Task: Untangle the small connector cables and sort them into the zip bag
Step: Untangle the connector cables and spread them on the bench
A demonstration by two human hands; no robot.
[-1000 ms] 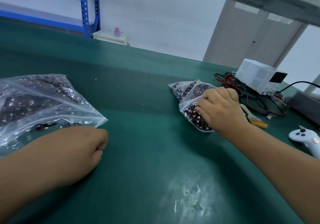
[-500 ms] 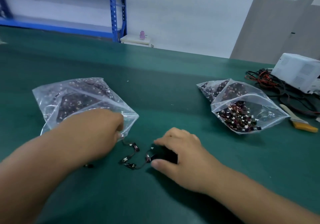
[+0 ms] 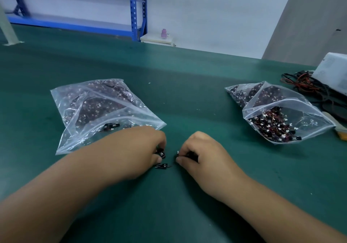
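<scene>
Here, the left hand (image 3: 142,149) and right hand (image 3: 202,156), fingers curled, each pinch small connector cables (image 3: 162,165) on the green mat (image 3: 187,111). One zip bag (image 3: 90,111) lies just behind the left hand; a second bag (image 3: 281,115) sits well apart, to the right.

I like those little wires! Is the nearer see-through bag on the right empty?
No, partly filled. The right zip bag holds a pile of small connector cables, with bare clear plastic beside them.
</scene>
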